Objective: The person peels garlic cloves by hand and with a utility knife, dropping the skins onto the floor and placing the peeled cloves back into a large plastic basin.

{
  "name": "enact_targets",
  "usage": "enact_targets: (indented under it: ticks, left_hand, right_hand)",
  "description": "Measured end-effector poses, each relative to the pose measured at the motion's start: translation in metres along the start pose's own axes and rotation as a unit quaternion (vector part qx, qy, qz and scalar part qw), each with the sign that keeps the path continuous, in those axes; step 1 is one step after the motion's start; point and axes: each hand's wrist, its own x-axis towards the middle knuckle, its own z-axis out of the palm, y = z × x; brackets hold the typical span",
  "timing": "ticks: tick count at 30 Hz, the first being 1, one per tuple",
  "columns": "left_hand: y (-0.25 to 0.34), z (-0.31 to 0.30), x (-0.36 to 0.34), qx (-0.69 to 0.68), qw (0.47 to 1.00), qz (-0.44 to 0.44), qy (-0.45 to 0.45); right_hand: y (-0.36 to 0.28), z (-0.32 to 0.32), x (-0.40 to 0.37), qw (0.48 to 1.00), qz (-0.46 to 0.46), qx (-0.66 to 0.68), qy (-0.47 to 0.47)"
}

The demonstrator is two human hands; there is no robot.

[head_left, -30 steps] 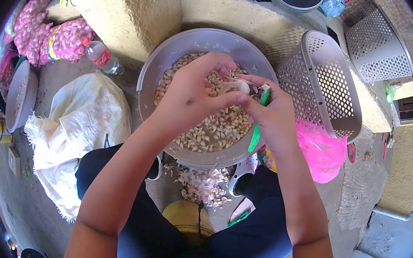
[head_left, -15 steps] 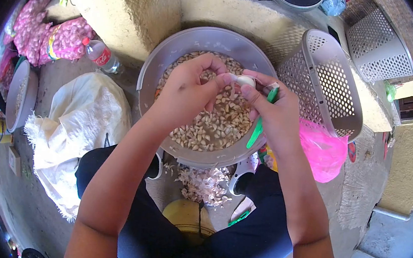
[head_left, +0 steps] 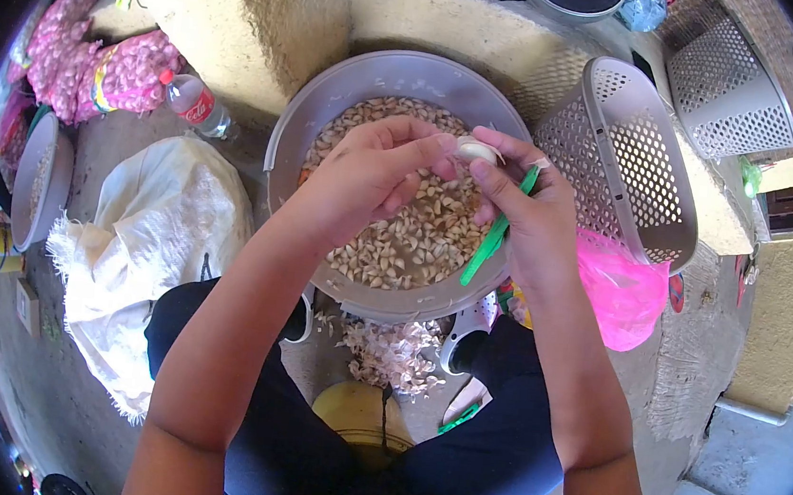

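My right hand (head_left: 530, 194) is closed around a pale garlic clove (head_left: 475, 150), pinched between thumb and forefinger. A slim green knife handle (head_left: 486, 251) is tucked in that same hand and points down over the basin; its blade cannot be made out. My left hand (head_left: 375, 174) pinches at the left end of the clove, its other fingers curled. Both hands are above a wide grey basin (head_left: 285, 132), where many garlic cloves (head_left: 406, 248) lie in cloudy water.
Garlic skins (head_left: 391, 352) are heaped between my feet, near a yellow bucket (head_left: 362, 411). A white woven sack (head_left: 151, 214), a cola bottle (head_left: 198, 106) and net bags of garlic (head_left: 132, 74) lie left. Right are a perforated basket (head_left: 649, 157) and a pink plastic bag (head_left: 616, 293).
My left fingers have shifted slightly toward the clove, and the thin skin hanging beneath it no longer shows. The green handle has tilted a little further left.
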Motion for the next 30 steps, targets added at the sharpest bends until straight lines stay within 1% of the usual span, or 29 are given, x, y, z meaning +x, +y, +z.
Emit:
enact_targets:
  ticks: [2, 5, 8, 11, 14, 17, 20, 23, 26, 30]
  left_hand:
    - [0.000, 0.000, -0.001, 0.008, 1.000, -0.017, -0.018]
    - [-0.002, -0.001, 0.000, -0.009, 1.000, -0.026, -0.013]
    - [-0.002, -0.002, 0.001, -0.013, 0.999, -0.033, 0.000]
    - [-0.003, -0.005, 0.001, -0.015, 0.999, -0.041, -0.022]
    - [-0.001, -0.002, 0.000, -0.028, 0.999, -0.032, -0.008]
    - [-0.001, -0.004, 0.000, -0.051, 0.999, -0.013, -0.011]
    - [-0.001, -0.006, 0.001, 0.032, 0.999, 0.038, 0.011]
    - [-0.002, -0.007, 0.003, 0.101, 0.992, 0.069, 0.020]
    - [-0.003, -0.006, 0.003, 0.123, 0.990, 0.067, 0.020]
    - [-0.002, -0.005, 0.002, 0.105, 0.994, 0.041, 0.007]
  right_hand:
    - [0.000, 0.002, 0.000, 1.000, -0.003, -0.001, 0.009]
    - [0.005, -0.004, 0.000, 0.998, -0.025, -0.059, -0.018]
    - [0.003, -0.003, 0.000, 0.997, -0.028, -0.067, -0.032]
    - [0.003, -0.001, 0.000, 0.997, -0.039, -0.063, -0.022]
    - [0.006, -0.004, 0.001, 0.996, -0.050, -0.071, -0.038]
    - [0.005, -0.002, 0.001, 0.998, -0.032, -0.048, -0.024]
    - [0.000, -0.006, 0.000, 0.995, 0.085, -0.032, -0.044]
    - [-0.002, -0.007, -0.001, 0.987, 0.146, 0.015, -0.065]
    - [0.004, -0.010, 0.003, 0.971, 0.174, 0.143, -0.082]
    - [0.005, -0.013, 0.004, 0.957, 0.188, 0.197, -0.104]
